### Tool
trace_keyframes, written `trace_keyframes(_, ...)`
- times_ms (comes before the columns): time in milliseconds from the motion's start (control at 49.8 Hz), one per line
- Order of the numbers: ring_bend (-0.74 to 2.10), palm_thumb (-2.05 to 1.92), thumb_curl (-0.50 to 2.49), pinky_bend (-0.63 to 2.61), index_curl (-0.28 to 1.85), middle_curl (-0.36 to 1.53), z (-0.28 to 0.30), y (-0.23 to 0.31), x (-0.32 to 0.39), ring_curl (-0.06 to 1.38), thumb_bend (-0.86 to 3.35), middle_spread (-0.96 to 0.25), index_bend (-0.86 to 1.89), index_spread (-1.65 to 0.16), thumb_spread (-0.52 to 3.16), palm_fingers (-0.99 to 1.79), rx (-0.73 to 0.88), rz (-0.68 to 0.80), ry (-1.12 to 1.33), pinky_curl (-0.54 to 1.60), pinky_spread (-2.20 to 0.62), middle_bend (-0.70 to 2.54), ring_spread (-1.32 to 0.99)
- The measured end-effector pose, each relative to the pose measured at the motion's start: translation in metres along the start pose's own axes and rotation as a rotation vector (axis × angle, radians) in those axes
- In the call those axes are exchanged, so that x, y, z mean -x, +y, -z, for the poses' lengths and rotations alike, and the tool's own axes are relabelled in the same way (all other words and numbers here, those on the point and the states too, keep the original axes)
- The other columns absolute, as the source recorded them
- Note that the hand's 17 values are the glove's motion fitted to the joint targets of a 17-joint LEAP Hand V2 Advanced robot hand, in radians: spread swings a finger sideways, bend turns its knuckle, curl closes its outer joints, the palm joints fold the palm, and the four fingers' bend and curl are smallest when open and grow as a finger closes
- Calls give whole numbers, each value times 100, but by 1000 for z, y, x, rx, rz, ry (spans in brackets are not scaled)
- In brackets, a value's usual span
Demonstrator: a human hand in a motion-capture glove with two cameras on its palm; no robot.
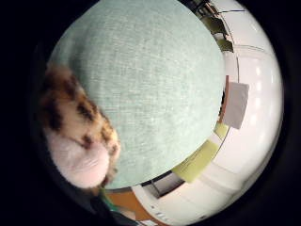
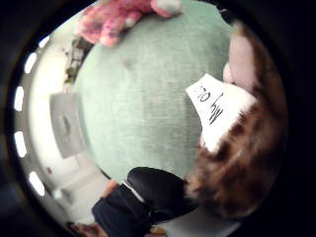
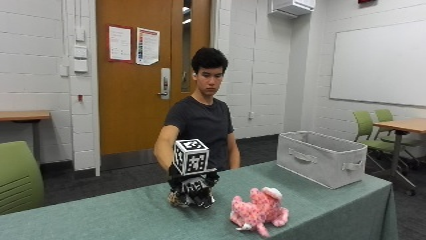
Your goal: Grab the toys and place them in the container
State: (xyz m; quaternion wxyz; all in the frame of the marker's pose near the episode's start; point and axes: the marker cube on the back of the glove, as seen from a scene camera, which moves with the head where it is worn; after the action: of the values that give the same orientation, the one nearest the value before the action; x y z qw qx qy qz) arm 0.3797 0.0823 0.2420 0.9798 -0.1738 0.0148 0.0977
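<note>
The right hand [image 3: 193, 190] is curling its fingers [image 2: 153, 190] round a leopard-spotted plush toy [image 2: 242, 163] on the tabletop [image 3: 120, 217], left of a pink plush toy [image 3: 259, 210].

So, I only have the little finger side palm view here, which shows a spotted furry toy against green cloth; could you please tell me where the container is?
Observer: The grey fabric container stands on the table, well away from the gloved right hand, by the far corner.
Operator: Thank you. Is there another toy out there?
Observer: Yes, a pink plush toy lies on the table between the hand and the container.
Operator: And does the spotted toy carry anything?
Observer: The thumb side palm view shows a white tag with handwriting on the spotted toy.
</note>
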Motion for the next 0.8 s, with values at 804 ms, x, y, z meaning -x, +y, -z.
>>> trace_keyframes(804, 61, 52, 40, 76, 54, 36, 12, 21, -7, 29, 25, -17, 33, -31, 126, 88, -228, -57, -22, 36, -29, 23, -44)
